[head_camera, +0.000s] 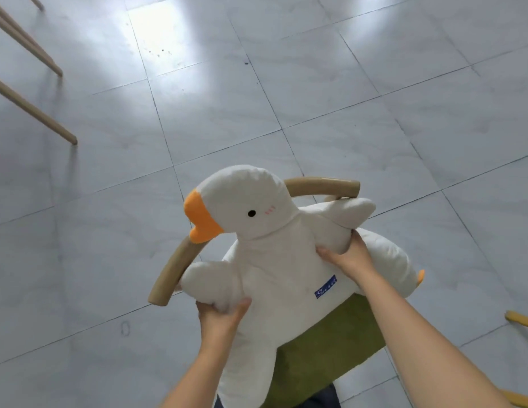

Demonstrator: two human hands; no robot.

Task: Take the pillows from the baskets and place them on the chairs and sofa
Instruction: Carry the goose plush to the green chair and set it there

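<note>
Both hands grip a white goose-shaped pillow [274, 269] over a chair [330, 343] with a green seat and curved tan wooden backrest [171, 269]. Left hand [221, 316] pinches the pillow's lower-left wing, fingers [242, 304] closed into the fabric, thumb on the other side of the wing. Right hand [349, 254] clutches the pillow just under the upper-right wing, fingers closed and dug into the stuffing. Pillow is upright-tilted, head toward the backrest, orange beak [199, 217] pointing left, black eye and pink cheek mark visible. Blue tag [326, 287] sewn on the body near the right wrist. Pillow's lower body overlaps the green seat; cannot tell if it rests on the seat or is just held above. A second white cushion part with an orange tip [421, 276] sticks out at right behind the right arm. Grey tiled floor [286, 83] all around. Wooden furniture legs [36, 119] at upper left, well apart from the chair. Yellow-tan bar [520, 319] at right edge.
</note>
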